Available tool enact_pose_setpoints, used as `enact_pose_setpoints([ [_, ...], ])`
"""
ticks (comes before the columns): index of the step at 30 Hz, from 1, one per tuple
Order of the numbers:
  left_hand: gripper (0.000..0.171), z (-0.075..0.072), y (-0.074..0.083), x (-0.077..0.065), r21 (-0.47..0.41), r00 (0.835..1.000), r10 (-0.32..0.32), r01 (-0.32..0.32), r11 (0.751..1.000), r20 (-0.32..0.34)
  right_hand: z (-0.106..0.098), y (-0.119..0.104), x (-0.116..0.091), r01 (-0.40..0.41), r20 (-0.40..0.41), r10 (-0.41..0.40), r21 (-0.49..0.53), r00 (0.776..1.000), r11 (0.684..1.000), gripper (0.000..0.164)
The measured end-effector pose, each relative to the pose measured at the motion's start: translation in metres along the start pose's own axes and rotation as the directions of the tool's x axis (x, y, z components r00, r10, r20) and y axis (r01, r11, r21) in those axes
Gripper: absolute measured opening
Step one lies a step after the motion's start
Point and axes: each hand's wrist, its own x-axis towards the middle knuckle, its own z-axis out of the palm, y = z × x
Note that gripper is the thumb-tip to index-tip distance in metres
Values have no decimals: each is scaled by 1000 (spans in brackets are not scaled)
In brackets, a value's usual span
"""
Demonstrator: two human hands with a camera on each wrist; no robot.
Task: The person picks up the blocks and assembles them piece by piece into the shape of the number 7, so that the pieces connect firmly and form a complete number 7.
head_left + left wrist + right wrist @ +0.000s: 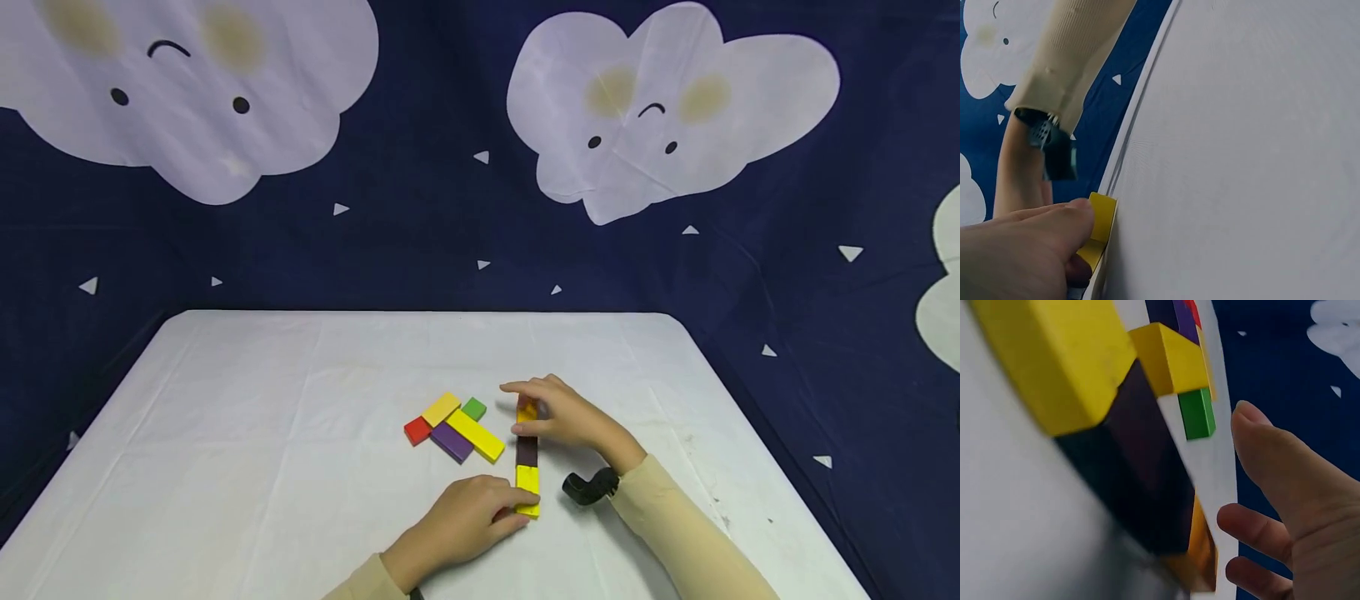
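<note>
Left hand: My left hand [468,517] pinches the near end of a bright yellow rectangular block [527,480], fingers and thumb closed together on it at the lower end of a straight row.
Right hand: My right hand [570,417] arches over the far end of that row, thumb and fingers spread well apart with nothing clamped between them; whether a fingertip touches the blocks I cannot tell.
Row of blocks: Directly in front of me on the table, three colours run end to end away from my body: the bright yellow rectangular block nearest, a dark purple rectangular block [527,452] touching it in the middle, and an orange rectangular block [528,412] beyond, partly hidden by my right hand.
Loose cluster: Left of the row, near it but apart, lie a small red block [417,431], a pale orange block [441,410], a small green block [474,408], a long yellow block [476,436] and a purple block [452,442], set at slants and crowded close together.
Wrist: A curved black device [590,487] sits at the cuff of my beige sleeve [690,525].
Setting: A creased white cloth [225,467] covers the table; behind it hangs a navy backdrop [435,233] printed with white clouds and small triangles.
</note>
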Motion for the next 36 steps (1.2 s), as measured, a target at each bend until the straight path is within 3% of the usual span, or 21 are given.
enact_pose_setpoints([
  [6,25,3,-2,1,-8,1000,22,-23,1000,-21,0,-12,22,26,109,-28,21,994,999,62],
  [14,23,6,-4,2,8,997,49,-49,999,-64,5,-30,43,62,239,-71,46,968,997,68],
  [21,22,7,-6,0,14,991,73,-72,997,-110,9,-44,52,108,337,-93,-27,937,994,71],
  [27,22,6,-5,-1,24,991,71,-69,997,-116,11,-50,53,116,361,-67,-116,930,986,74],
  [36,23,9,-7,-1,30,987,91,-87,996,-131,13,-46,52,92,370,-48,-103,928,990,71],
])
